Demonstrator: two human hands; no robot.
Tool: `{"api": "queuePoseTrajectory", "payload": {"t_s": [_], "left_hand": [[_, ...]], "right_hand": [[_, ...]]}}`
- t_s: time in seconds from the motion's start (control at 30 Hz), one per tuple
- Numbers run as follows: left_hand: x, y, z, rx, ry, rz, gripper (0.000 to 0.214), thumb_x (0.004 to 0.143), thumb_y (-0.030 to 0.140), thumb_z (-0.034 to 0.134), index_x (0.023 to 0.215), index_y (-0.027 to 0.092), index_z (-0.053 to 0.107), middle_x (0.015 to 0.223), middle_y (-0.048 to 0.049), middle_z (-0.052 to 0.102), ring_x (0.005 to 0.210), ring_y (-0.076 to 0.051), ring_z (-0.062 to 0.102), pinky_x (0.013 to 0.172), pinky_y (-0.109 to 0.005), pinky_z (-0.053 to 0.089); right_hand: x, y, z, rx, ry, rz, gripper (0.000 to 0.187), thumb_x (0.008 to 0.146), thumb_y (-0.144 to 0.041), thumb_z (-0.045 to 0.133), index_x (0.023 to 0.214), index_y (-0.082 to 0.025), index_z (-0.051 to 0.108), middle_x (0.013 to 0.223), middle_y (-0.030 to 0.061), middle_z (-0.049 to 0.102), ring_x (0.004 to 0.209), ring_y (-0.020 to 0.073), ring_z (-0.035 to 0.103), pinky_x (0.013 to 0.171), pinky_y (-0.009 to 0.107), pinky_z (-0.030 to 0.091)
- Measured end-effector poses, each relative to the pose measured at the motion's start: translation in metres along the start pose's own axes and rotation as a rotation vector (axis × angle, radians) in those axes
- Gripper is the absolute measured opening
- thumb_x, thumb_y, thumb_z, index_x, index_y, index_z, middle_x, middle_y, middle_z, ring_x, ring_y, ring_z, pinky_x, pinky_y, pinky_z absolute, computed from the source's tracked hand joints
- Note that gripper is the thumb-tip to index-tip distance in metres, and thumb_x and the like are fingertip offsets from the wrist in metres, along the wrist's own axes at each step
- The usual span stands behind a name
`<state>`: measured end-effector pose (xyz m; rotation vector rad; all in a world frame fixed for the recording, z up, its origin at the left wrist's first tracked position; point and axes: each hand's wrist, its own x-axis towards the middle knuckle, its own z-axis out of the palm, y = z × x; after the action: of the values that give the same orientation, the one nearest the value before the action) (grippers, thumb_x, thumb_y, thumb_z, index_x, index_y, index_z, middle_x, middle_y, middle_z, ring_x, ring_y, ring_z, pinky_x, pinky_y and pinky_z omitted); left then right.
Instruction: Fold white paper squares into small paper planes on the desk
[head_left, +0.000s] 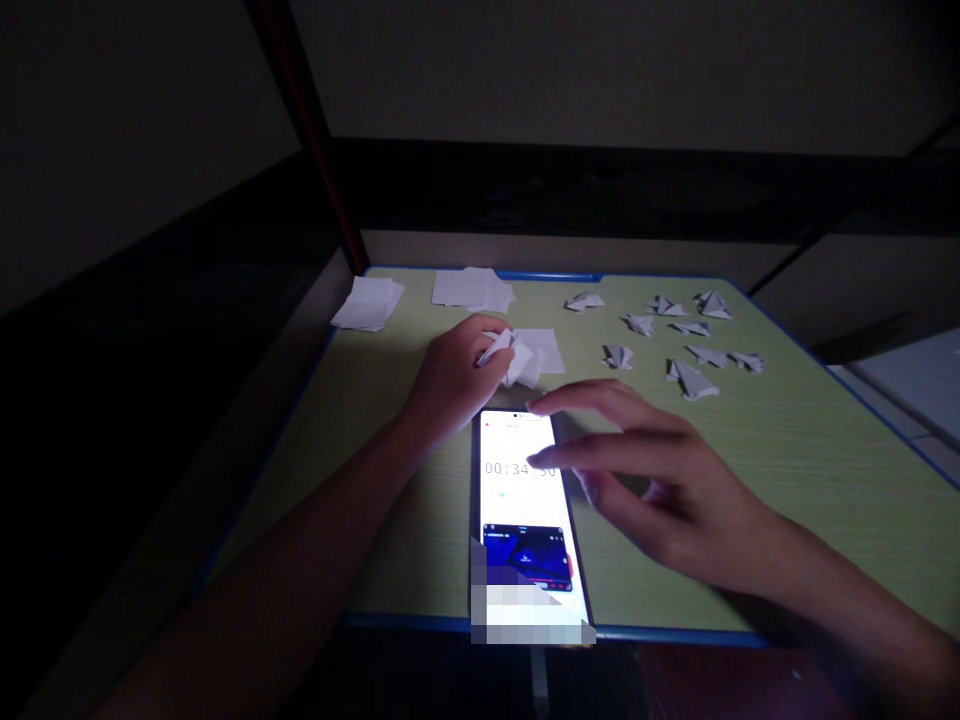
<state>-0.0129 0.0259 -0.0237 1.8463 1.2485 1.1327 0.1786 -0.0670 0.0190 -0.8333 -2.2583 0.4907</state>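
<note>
My left hand (459, 368) is closed around a folded piece of white paper (498, 348), near the middle of the table. Beside and partly under that hand lie loose white sheets (546, 350). A lit phone (521, 490) lies in front of me, showing a running-clock style readout and a small dark blue video window; its lower part is pixelated. Over the phone's upper right side hovers my right hand (652, 465), fingers spread, with nothing in them. Its index and middle fingertips overlap the screen; whether they touch it I cannot tell.
Several folded paper figures (691, 378) are scattered over the right back of the green table (787, 470). White paper stacks lie at the back left (369, 303) and back middle (469, 288). A blue rim edges the table, and walls stand close behind and left.
</note>
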Motion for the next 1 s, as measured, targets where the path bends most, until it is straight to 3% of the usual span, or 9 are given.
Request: {"api": "queuePoseTrajectory", "payload": {"t_s": [0.2,0.3,0.4,0.5,0.73,1.0], "left_hand": [[0.0,0.005,0.0,-0.009,-0.008,-0.003,0.022,0.082,0.017,0.061,0.105,0.017,0.064,0.081,-0.0016,0.074,0.056,-0.011,0.064,0.045,-0.019,0.044],[0.0,0.004,-0.001,-0.008,-0.01,-0.012,0.024,0.083,0.016,0.061,0.108,0.018,0.063,0.075,-0.0004,0.073,0.05,-0.01,0.06,0.043,-0.02,0.042],[0.0,0.002,-0.001,0.024,-0.013,0.013,0.027,0.084,0.016,0.059,0.111,0.018,0.062,0.072,0.0007,0.072,0.05,-0.011,0.059,0.045,-0.022,0.043],[-0.001,0.001,-0.001,0.055,-0.001,0.026,0.027,0.083,0.016,0.059,0.111,0.017,0.062,0.072,0.0013,0.07,0.054,-0.012,0.061,0.047,-0.023,0.044],[-0.001,0.002,-0.001,0.073,-0.011,0.026,0.025,0.084,0.016,0.058,0.108,0.018,0.063,0.072,0.0018,0.069,0.054,-0.011,0.061,0.047,-0.022,0.044],[-0.001,0.001,-0.001,0.075,-0.021,0.023,0.024,0.085,0.015,0.058,0.109,0.017,0.062,0.073,0.001,0.07,0.055,-0.012,0.063,0.047,-0.022,0.045]], "right_hand": [[0.036,0.021,-0.012,-0.065,0.227,0.159,0.021,0.089,-0.019,0.058,0.105,-0.023,0.071,0.107,0.0071,0.07,0.107,0.0266,0.064,0.094,0.047,0.052],[0.03,0.027,-0.013,-0.021,0.097,0.168,0.035,0.087,-0.026,0.065,0.12,-0.019,0.063,0.117,0.0106,0.067,0.109,0.0283,0.063,0.095,0.048,0.052],[0.014,0.027,-0.012,-0.021,-0.159,0.109,0.063,0.083,-0.035,0.072,0.14,-0.021,0.048,0.139,0.0128,0.055,0.126,0.0313,0.054,0.107,0.051,0.046],[0.005,0.023,-0.008,-0.038,-0.305,0.102,0.077,0.079,-0.04,0.076,0.145,-0.021,0.04,0.146,0.0142,0.049,0.135,0.0322,0.047,0.111,0.052,0.042],[0.006,0.015,0.004,-0.071,-0.434,0.079,0.068,0.075,-0.036,0.078,0.134,-0.016,0.049,0.148,0.018,0.047,0.144,0.0353,0.037,0.112,0.056,0.04],[0.002,0.016,0.008,-0.122,-0.457,0.088,0.075,0.075,-0.042,0.078,0.138,-0.015,0.048,0.152,0.02,0.044,0.147,0.0381,0.031,0.111,0.059,0.039]]}}
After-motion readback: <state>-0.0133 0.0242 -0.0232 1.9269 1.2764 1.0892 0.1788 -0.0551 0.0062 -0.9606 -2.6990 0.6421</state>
